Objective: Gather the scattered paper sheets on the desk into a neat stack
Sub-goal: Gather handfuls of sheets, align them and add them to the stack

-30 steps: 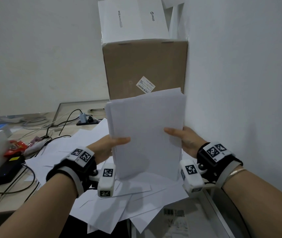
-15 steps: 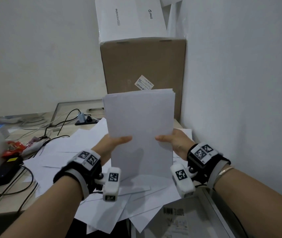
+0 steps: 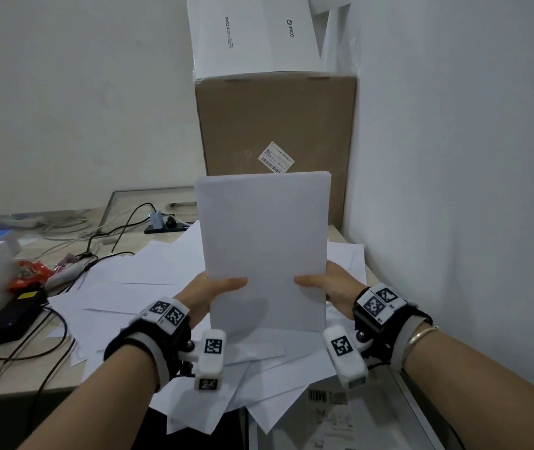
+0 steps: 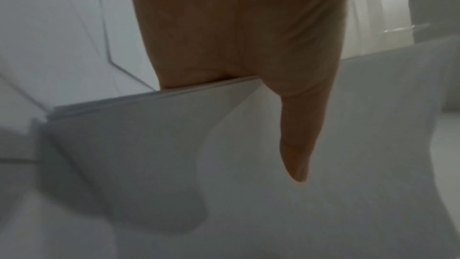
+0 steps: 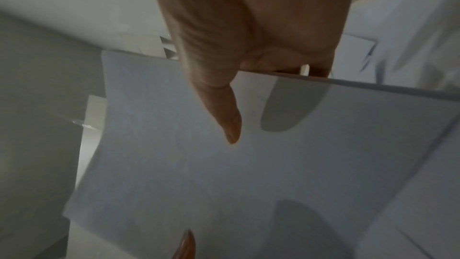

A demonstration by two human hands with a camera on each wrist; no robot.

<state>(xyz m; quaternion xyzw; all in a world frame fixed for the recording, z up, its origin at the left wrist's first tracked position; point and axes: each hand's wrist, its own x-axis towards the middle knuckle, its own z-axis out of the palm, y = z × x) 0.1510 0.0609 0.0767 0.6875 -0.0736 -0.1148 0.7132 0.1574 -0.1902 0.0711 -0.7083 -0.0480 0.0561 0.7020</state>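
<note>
We are looking into a corner where two plain white walls (image 3: 64, 92) are meeting, the right wall (image 3: 454, 157) running close alongside us. A light wooden desk (image 3: 15, 381) is stretching off to the left, and a brown cardboard box (image 3: 275, 125) is standing in the corner with a white box (image 3: 249, 34) sitting on top. Soft, even light is falling across everything.
</note>
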